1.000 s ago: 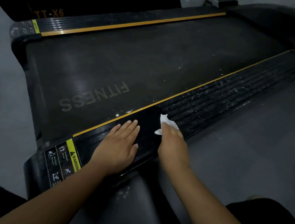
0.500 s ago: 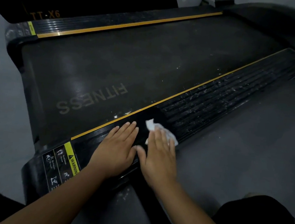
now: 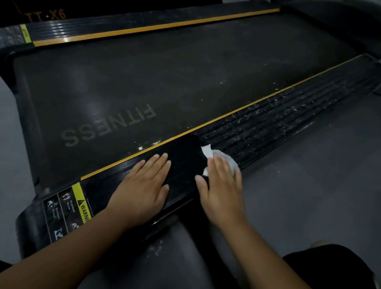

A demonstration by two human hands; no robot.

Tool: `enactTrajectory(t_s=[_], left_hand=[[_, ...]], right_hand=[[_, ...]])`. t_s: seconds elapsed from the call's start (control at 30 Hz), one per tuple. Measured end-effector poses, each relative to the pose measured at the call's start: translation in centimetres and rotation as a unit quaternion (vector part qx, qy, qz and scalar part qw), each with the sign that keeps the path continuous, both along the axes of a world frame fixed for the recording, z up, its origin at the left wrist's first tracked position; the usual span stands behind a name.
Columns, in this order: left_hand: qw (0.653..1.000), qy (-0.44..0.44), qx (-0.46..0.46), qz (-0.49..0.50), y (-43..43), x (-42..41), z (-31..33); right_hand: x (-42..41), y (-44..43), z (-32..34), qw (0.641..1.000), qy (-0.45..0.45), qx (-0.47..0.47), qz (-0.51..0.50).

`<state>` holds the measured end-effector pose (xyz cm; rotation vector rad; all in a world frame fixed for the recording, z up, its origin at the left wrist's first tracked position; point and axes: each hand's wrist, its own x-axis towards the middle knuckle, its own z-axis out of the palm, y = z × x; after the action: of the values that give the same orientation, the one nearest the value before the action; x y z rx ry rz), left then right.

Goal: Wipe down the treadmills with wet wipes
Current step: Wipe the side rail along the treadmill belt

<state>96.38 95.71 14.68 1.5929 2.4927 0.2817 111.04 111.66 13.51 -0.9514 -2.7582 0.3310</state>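
Our right hand [image 3: 223, 193], fingers spread flat on the wet wipe [image 3: 229, 159], has slid back from our flat left hand [image 3: 145, 186] to the dusty ribs of the treadmill side rail [image 3: 278, 129], so cleaning advances.

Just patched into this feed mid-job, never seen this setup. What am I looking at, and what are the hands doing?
No robot here: these are a person's bare hands, seen from one wide-angle camera worn on their head, looking forward and down. The black machine is a treadmill: a dark running belt printed FITNESS, with a ribbed side rail beside it. The left hand lies flat on the rail, holding nothing. The right hand presses a white wet wipe onto the rail with straight fingers. Near the hands the rail looks clean; farther along it is flecked white.
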Motion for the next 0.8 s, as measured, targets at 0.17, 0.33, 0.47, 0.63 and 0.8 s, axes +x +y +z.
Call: enactTrajectory(t_s=[0.17, 0.33, 0.47, 0.63, 0.8], left_hand=[[1.000, -0.018, 0.011, 0.016, 1.6, 0.5, -0.2], [1.000, -0.004, 0.010, 0.026, 4.0, 1.2, -0.3], [1.000, 0.001, -0.001, 0.029, 4.0, 1.4, -0.2], [0.999, 0.005, 0.004, 0.034, 4.0, 1.6, 0.1], [0.999, 0.006, -0.002, 0.035, 4.0, 1.5, 0.1]], right_hand=[[1.7, -3.3, -0.8, 0.994, -0.012, -0.008, 0.105], [0.5, 1.1, 0.0, 1.000, -0.005, -0.010, 0.025], [1.8, -1.7, -0.8, 0.990, 0.006, -0.013, 0.143], [1.2, 3.7, -0.2, 0.994, 0.020, -0.016, 0.105], [-0.3, 3.8, 0.5, 0.978, 0.075, -0.060, 0.186]])
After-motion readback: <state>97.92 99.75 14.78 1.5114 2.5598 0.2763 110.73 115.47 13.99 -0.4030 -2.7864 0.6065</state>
